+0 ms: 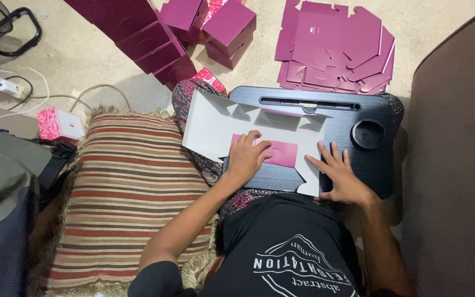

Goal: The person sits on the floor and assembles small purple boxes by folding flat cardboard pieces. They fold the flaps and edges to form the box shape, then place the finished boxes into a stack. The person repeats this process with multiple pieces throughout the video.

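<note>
The left hand is pressing down a magenta flap of the flat carton blank at frame centre, fingers curled; the right hand is lying open, flat on the black lap desk.

A striped cushion with a fringed edge lies on the floor. Beyond it stands a cluster of folded magenta boxes, and to their right a heap of flat magenta box blanks. A small pink patterned box sits near white cables and a black fan base. A brown sofa arm fills the right edge.
</note>
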